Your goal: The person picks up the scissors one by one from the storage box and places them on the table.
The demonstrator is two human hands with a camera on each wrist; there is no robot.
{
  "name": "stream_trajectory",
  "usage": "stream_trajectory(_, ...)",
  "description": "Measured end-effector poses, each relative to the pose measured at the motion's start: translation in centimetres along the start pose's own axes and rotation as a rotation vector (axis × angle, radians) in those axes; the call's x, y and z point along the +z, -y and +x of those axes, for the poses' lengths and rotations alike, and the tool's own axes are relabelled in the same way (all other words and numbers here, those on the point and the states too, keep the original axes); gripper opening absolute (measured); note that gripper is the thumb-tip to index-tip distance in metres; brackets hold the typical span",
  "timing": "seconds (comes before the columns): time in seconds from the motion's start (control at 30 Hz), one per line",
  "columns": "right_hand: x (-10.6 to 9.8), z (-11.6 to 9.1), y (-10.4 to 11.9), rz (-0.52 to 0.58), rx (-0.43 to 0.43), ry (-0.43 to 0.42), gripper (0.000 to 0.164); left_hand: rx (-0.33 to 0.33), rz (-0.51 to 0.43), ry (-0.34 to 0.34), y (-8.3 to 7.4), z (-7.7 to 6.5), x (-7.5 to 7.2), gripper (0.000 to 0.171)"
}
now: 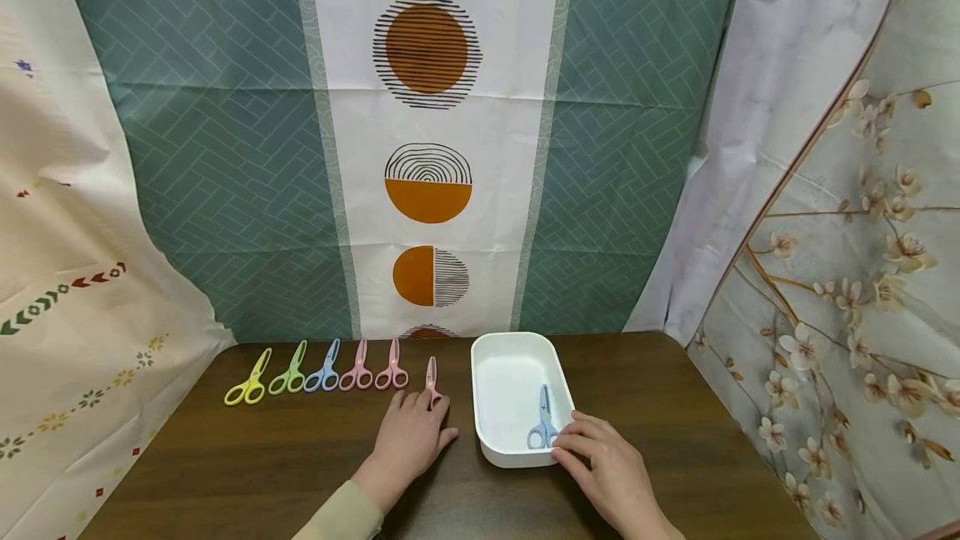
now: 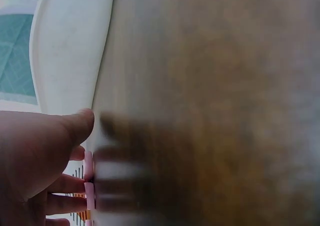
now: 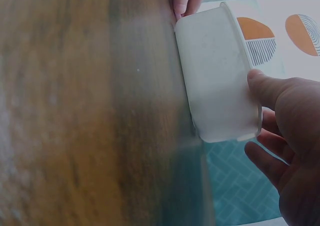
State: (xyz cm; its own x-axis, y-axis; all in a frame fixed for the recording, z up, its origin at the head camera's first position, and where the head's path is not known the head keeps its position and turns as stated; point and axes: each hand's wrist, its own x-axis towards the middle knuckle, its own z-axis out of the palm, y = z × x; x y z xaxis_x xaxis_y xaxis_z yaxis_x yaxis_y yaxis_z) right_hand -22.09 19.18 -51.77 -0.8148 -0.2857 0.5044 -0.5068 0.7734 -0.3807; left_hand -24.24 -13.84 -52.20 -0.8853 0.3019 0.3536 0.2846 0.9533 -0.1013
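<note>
My left hand (image 1: 408, 433) lies over the handles of a pair of pink scissors (image 1: 431, 373), whose blades point away; its fingertips touch the handles and partly hide them. In the left wrist view, pink handle parts (image 2: 89, 195) show by the fingertips, with the thumb held apart. To the right stands a white plastic box (image 1: 517, 458). Inside it lies a pair of light blue scissors (image 1: 544, 419), blades pointing away. My right hand (image 1: 607, 467) holds the box's near right corner, thumb at the near rim and fingers along the right side.
Left of my left hand, more scissors lie in a row: yellow (image 1: 246, 391), green (image 1: 288, 379), blue (image 1: 322, 377) and two pink pairs (image 1: 357, 375). The brown table (image 1: 300, 457) ends at a patterned cloth (image 1: 427, 273) behind; more cloths hang at both sides.
</note>
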Motion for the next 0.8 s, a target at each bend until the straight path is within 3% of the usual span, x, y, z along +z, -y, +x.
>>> stream_trajectory(0.4,-0.1,0.0,0.0,0.010,0.008,0.010,0.013,-0.035,-0.007,0.029,0.5,1.8,1.2,0.051)
stream_trajectory(0.63,-0.1,-0.2,0.0,0.008,-0.022,-0.016,0.014,-0.058,-0.010,0.051,0.6,2.6,1.2,0.050)
stream_trajectory(0.8,-0.1,0.0,0.0,0.008,0.006,0.010,0.013,-0.083,-0.024,0.076,0.7,3.2,1.3,0.051)
